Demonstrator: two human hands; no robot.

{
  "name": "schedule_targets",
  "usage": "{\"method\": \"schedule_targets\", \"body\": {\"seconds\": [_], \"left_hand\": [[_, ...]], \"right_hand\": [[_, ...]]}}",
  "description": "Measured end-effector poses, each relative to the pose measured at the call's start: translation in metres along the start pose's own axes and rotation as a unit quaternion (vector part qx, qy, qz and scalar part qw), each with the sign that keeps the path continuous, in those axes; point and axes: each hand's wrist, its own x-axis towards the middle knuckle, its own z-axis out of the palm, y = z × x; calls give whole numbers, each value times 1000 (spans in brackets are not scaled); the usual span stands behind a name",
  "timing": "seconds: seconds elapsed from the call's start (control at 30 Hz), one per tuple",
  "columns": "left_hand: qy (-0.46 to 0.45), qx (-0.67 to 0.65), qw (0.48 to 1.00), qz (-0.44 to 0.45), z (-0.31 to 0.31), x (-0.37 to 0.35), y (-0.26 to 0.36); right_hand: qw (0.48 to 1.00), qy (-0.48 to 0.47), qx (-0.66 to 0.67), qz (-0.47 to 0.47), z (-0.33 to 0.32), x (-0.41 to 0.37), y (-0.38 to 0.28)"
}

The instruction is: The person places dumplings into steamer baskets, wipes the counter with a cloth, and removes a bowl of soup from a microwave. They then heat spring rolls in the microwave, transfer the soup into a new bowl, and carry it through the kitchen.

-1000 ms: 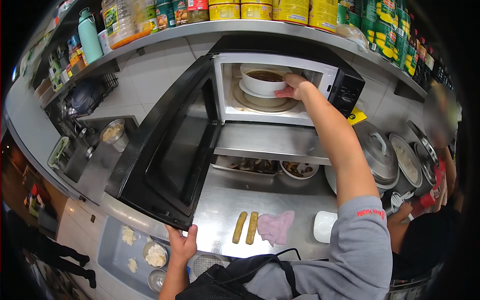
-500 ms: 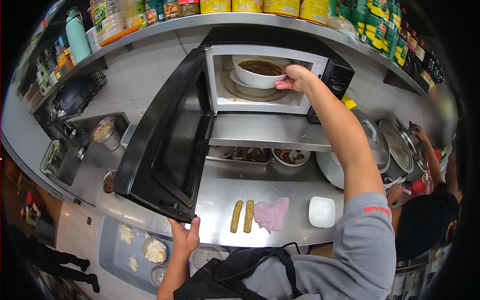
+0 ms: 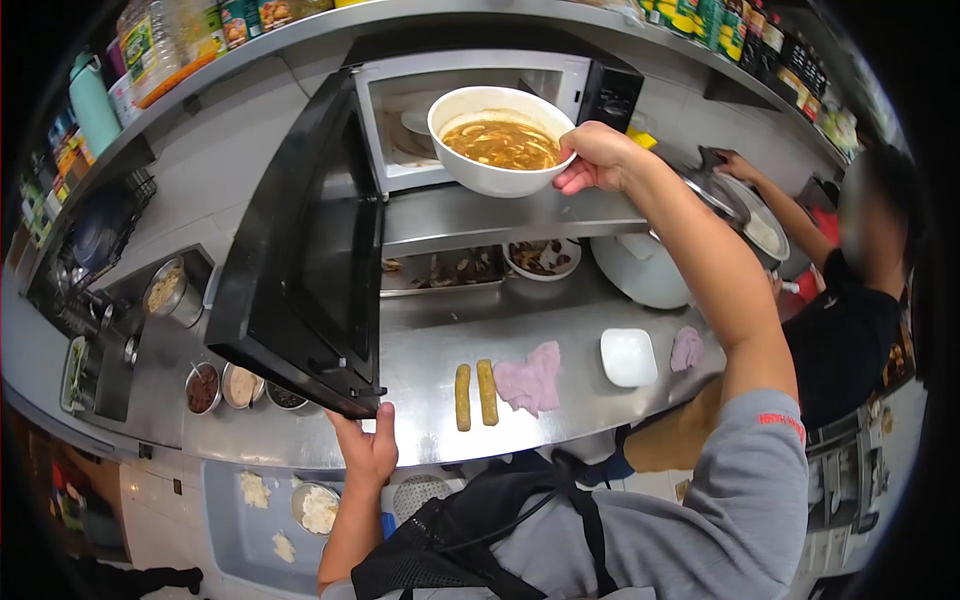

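A white bowl of brown soup with pale strips hangs in front of the microwave. My right hand grips its right rim, thumb on top and fingers curled beneath. The microwave door stands wide open toward me. At its lower corner, my left hand is closed around the door edge; the fingers behind it are partly hidden. Inside the microwave a white plate or lid shows in part behind the bowl.
On the steel counter lie two yellowish-brown rolls, a pink cloth and a square white dish. A grey tub stands below left. At right a person reaches toward pots.
My right hand has brought the bowl out of the microwave toward me. My left hand still holds the open door. The person at right has shifted nearer.
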Motion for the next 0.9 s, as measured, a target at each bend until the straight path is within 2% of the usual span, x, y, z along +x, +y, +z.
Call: {"method": "schedule_targets", "body": {"seconds": [0.13,0.27,0.53,0.67,0.73,0.87,0.9], "left_hand": [[4,-84,996,-29,-3,0,-3],[-1,-33,999,19,-13,5,-9],[-20,-64,997,49,-25,16,7],[-28,-29,998,58,-36,24,18],[-25,-36,996,81,-36,29,26],[-6,-17,997,71,-32,29,33],[-5,-19,998,67,-31,29,35]], "right_hand": [[999,9,-17,36,-7,-54,34],[997,-12,-16,73,-14,-95,85],[986,26,11,165,-14,-130,226],[978,64,43,193,-19,-107,306],[975,82,53,198,-19,-92,332],[972,100,86,195,-20,-60,378],[967,132,104,191,-19,-53,386]]}}
